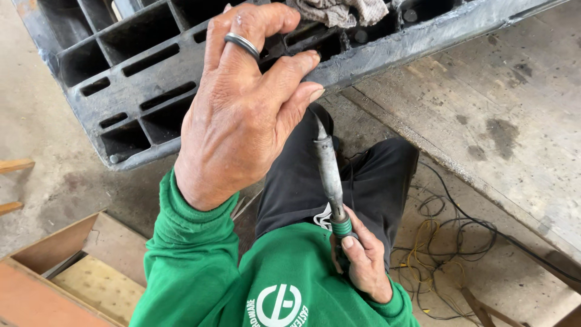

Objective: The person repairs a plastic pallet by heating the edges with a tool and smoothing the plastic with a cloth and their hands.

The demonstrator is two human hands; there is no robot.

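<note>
A ribbed pallet is propped above the floor, with a rag lying on its top edge. The left hand is pressed against the pallet's lower edge; a soldering iron is held beneath it by the right hand. Tangled cables lie on the floor to the right, and a wooden box sits at the lower left.

Black ribbed plastic pallet; grey rag; green sleeves; dark band ring; grey soldering iron with green collar; black trousers; yellow and black wires.
</note>
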